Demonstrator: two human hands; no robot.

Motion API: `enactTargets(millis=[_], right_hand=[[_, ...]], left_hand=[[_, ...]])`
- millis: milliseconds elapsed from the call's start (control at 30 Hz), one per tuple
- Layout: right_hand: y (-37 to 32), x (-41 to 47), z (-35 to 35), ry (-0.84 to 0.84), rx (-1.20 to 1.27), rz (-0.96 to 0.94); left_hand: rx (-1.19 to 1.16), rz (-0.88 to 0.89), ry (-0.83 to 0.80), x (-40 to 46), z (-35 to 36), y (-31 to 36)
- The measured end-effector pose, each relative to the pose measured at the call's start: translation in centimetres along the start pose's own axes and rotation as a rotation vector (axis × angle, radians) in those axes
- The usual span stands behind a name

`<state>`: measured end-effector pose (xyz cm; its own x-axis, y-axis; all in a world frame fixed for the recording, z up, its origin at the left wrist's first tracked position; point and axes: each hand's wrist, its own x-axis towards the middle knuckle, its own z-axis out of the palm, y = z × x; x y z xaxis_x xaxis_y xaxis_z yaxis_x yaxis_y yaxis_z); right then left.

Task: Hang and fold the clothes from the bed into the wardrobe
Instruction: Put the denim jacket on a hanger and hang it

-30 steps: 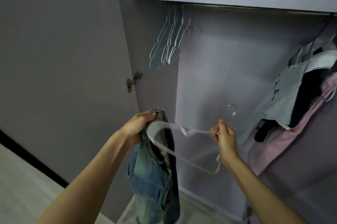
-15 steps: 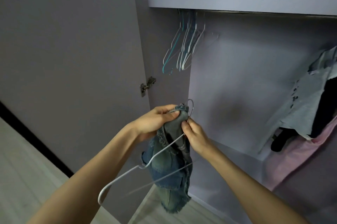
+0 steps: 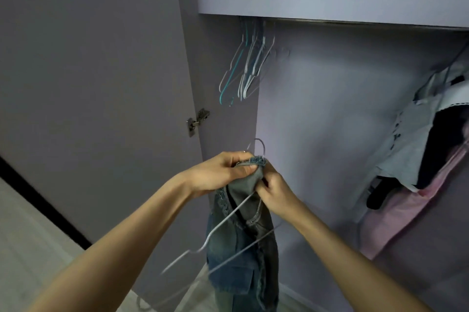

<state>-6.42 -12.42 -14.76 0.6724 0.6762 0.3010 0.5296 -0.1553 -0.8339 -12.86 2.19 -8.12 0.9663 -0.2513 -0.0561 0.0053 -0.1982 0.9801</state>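
Left hand (image 3: 223, 172) grips the denim garment (image 3: 243, 243) at its top edge. Right hand (image 3: 274, 190) pinches the same edge against the wire hanger (image 3: 228, 220). Garment hangs straight down below both hands. Closet rod (image 3: 355, 23) lies above, slightly right; right hand nearer.

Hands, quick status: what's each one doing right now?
Left hand: grips the top of the denim garment.
Right hand: pinches the garment beside the white wire hanger.
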Motion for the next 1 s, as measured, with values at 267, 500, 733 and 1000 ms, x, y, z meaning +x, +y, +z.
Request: enactTargets(millis=[267, 500, 733, 1000], right_hand=[[0.8, -1.3, -3.0, 0.195, -0.343, 0.057], [0.4, -0.8, -4.8, 0.299, -0.624, 0.100], [1.5, 0.3, -4.5, 0.313, -1.044, 0.330], [1.3, 1.4, -3.3, 0.457, -0.613, 0.306]], left_hand=[[0.648, -0.083, 0.200, 0.1, -1.1, -0.8], [0.972, -0.408, 0.540, -1.9, -3.0, -4.7], [1.121, -0.448, 0.620, -2.8, -3.2, -3.8], [1.040, -0.221, 0.231, -2.5, -0.1, -4.3]])
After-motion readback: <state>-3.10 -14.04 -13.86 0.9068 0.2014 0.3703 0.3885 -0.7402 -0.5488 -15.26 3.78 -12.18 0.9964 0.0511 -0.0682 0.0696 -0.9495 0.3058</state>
